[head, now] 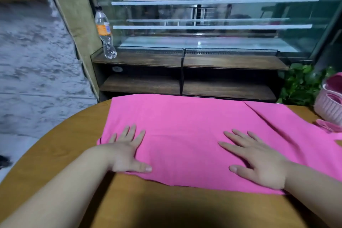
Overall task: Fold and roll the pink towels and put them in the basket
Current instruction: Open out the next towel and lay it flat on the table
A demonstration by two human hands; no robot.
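Smoothing before the roll: a person's left hand [125, 151] and right hand [257, 159] lay flat, fingers straight and spread and gripping nothing, on a bright pink cloth towel [185, 126] spread across a round brown wooden table [55, 150]. The left palm pressed near the towel's left edge and the right sat close to its front edge, the two hands well apart. A diagonal line toward the right end showed one layer lying over another, so the towel appeared already folded at least once, and the step in hand looked to be flattening it ahead of the next fold or the roll. Done well, that would mean sweeping both palms outward from the middle to drive creases to the edges, squaring the near edge, which ran slightly crooked, and lining up the overlapping right end. A loose layer there could skew the roll. The pale pink ribbed basket [328, 106] stood at the table's far right, near the towel's right end, with something pink, possibly a finished towel, showing inside. A clear plastic bottle with an orange label [105, 35] stood on the ledge of a glass display case [203, 13] behind, with green leaves [299, 83] by the basket
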